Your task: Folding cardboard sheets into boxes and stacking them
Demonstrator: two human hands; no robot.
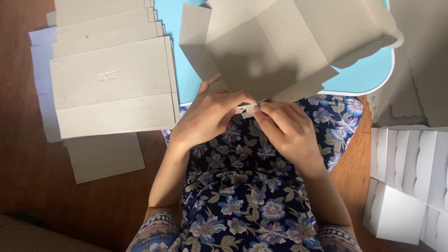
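A grey cardboard box blank (275, 42), partly folded into shape, stands over my lap and a light blue surface (364, 77). My left hand (207, 116) and my right hand (284, 128) meet at its near bottom edge, both pinching a small white tab (248, 109) of the blank between thumb and fingertips. The box's far side is out of frame at the top. My lap, in a dark floral fabric, lies under both hands.
A stack of flat grey box blanks (109, 79) lies at the left on the brown wooden floor (28, 177). More flat blanks with scalloped edges (415, 70) sit at the right. Folded white boxes (406, 182) stand at the lower right.
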